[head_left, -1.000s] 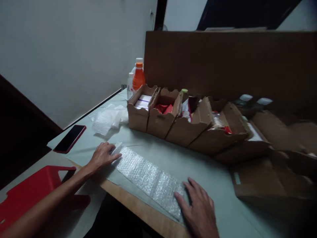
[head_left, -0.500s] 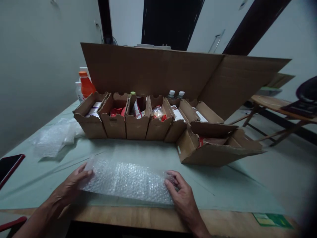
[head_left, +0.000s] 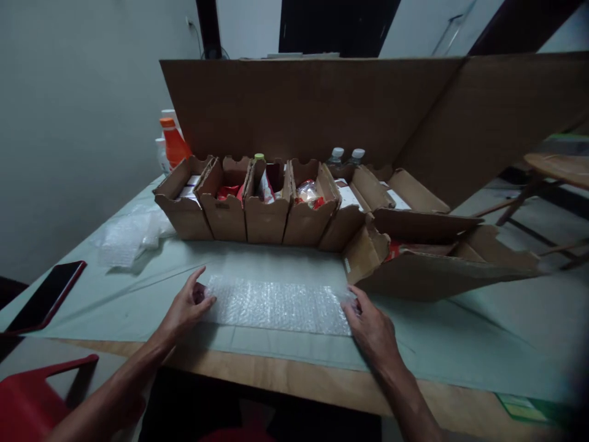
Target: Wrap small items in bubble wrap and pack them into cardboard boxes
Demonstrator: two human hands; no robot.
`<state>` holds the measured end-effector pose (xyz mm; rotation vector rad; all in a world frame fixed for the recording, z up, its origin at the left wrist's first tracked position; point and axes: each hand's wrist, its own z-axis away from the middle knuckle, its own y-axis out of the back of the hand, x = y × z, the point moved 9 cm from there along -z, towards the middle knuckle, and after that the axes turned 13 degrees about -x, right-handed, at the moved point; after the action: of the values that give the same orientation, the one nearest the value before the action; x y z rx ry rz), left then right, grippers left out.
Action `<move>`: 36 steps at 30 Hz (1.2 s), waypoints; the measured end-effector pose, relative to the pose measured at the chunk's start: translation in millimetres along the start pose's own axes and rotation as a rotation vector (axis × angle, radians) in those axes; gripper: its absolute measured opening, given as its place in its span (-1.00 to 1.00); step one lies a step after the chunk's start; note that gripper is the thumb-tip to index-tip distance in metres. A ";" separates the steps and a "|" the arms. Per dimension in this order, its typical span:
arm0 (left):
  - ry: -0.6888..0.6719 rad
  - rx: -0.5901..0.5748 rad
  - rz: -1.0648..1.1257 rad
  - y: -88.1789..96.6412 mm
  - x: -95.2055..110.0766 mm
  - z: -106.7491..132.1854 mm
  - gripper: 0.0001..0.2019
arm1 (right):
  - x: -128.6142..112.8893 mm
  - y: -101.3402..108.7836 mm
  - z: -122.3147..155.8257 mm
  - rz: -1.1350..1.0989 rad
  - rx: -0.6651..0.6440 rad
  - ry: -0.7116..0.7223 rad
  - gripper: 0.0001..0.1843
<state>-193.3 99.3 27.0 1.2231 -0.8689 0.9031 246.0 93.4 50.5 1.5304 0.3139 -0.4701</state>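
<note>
A long folded strip of bubble wrap (head_left: pixel 278 305) stretches sideways low over the table's front part. At its left end is my left hand (head_left: pixel 191 302), thumb on the wrap and index finger pointing up and away. My right hand (head_left: pixel 370 319) grips the opposite end, thumb on the near side, its other fingers partly hidden by the plastic. Just beyond the wrap stands a row of cardboard bins (head_left: pixel 267 218) with packets and boxes inside. A further cardboard bin (head_left: pixel 427 279) sits askew beyond my right hand, with something red in it.
More bubble wrap (head_left: pixel 126 239) lies crumpled at the left, near a phone (head_left: pixel 46 298). Bottles, one an orange bottle (head_left: pixel 175 146), stand behind the bins. A tall cardboard panel (head_left: pixel 299 110) rises at the back. A red stool (head_left: pixel 32 399) is at lower left.
The bubble wrap has come down flatter and farther from the table's front edge, with both hands on its ends. My left index finger has lifted. The camera view has shifted.
</note>
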 end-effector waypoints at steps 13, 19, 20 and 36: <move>-0.578 -0.126 -0.712 -85.1 82.7 22.5 -0.52 | -153.1 -47.0 32.7 0.039 -0.031 0.593 -0.62; -0.437 -0.318 -0.932 -111.5 40.8 13.5 -0.50 | -154.2 -99.7 34.4 0.141 -0.279 0.609 -0.48; -0.446 -0.325 -0.938 -109.8 38.0 15.1 -0.50 | -128.7 -93.7 34.7 0.172 -0.254 0.569 -0.48; -0.226 0.069 -0.899 -28.9 33.7 17.5 -0.62 | -51.8 -21.9 0.5 0.315 -0.042 0.446 -0.56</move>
<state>-154.6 82.1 48.9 1.5892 -0.3690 0.0685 190.2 98.4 56.1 1.6003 0.4137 0.1298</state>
